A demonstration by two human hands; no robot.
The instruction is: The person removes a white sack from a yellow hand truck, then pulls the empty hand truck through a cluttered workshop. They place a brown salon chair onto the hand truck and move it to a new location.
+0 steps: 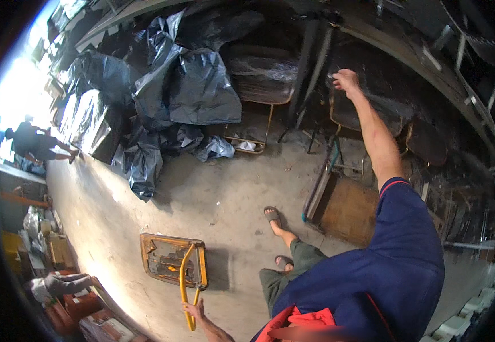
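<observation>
My left hand is closed round the yellow tubular handle of a small platform trolley. The trolley's worn dark deck with yellow edges stands on the concrete floor in front of me, to the left. My right arm reaches far out to the right. At its end my right hand is closed, fingers curled, before dark stacked furniture with clear plastic film on it. A small bright spot shows at its fingertips, but what they hold, if anything, is too small to name.
Black plastic sheeting covers a pile ahead. A wooden panel with a frame lies to the right, near my sandalled feet. Another person is at the bright opening, far left. Boxes and red items line the left edge.
</observation>
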